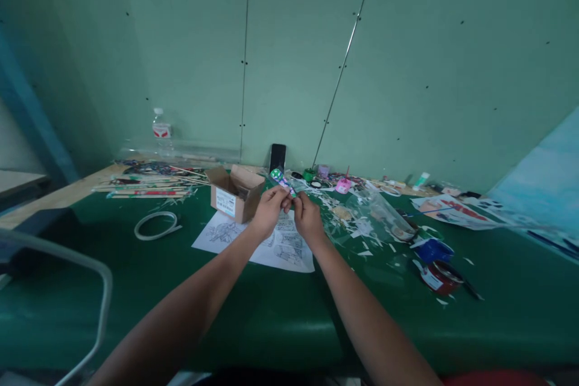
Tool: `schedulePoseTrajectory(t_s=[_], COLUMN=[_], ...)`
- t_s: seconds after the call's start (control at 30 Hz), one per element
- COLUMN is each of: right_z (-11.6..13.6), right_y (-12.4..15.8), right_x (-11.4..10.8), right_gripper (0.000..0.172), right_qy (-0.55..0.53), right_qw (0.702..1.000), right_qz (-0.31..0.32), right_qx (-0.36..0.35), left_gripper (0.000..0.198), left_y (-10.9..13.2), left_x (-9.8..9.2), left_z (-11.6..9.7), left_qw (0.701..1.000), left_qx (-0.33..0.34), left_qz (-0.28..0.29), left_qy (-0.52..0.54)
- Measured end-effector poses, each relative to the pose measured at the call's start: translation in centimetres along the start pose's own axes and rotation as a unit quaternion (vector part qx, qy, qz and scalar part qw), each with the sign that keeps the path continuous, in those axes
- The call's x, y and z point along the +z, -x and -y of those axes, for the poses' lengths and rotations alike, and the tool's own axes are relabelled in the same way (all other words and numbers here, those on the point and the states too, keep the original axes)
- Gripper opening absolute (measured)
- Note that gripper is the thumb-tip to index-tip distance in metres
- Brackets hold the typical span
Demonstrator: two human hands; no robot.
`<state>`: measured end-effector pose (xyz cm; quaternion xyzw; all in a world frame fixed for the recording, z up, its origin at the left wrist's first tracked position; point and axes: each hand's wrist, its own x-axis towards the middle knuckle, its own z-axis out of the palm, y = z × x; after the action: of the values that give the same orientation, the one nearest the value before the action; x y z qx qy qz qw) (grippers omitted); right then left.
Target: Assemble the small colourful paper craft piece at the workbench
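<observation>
Both my hands are raised over the green table, pinching a small colourful strip with green, white and pink print. My left hand grips its lower left part with fingers closed. My right hand pinches the strip's right end, fingers closed too. Under the hands lies a white sheet with line drawings. A small open cardboard box stands just left of my left hand.
A white cable loop lies at the left, with a pile of sticks and a water bottle behind it. A dark phone leans on the wall. Clear plastic bags, paper scraps, a blue tape dispenser and a red roll are at the right.
</observation>
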<state>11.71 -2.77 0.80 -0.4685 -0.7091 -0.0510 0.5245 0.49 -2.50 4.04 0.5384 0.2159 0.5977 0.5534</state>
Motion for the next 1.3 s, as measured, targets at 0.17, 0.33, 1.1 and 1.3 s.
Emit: schedulePoseTrajectory(t_s=[0.17,0.33,1.1,1.3], right_z=[-0.1,0.0,0.0,0.0], right_y=[0.1,0.1,0.4,0.3], right_x=[0.2,0.5,0.5,0.4], right_gripper=[0.028,0.027,0.022,0.023], right_qy=[0.021,0.029,0.028,0.041], right_qw=[1.000,0.999,1.000,0.999], right_qz=[0.005,0.012,0.006,0.020], right_qx=[0.019,0.029,-0.009,-0.014], left_gripper=[0.026,0.027,0.039,0.039], left_y=[0.2,0.3,0.5,0.5], left_x=[0.2,0.4,-1.4,-1.5], left_z=[-0.1,-0.4,-1.3,-2.0], left_qw=[1.000,0.999,0.899,0.827], left_qx=[-0.009,-0.007,0.104,0.095], left_qz=[-0.004,-0.002,-0.053,-0.056], left_qy=[-0.025,-0.031,-0.422,-0.551])
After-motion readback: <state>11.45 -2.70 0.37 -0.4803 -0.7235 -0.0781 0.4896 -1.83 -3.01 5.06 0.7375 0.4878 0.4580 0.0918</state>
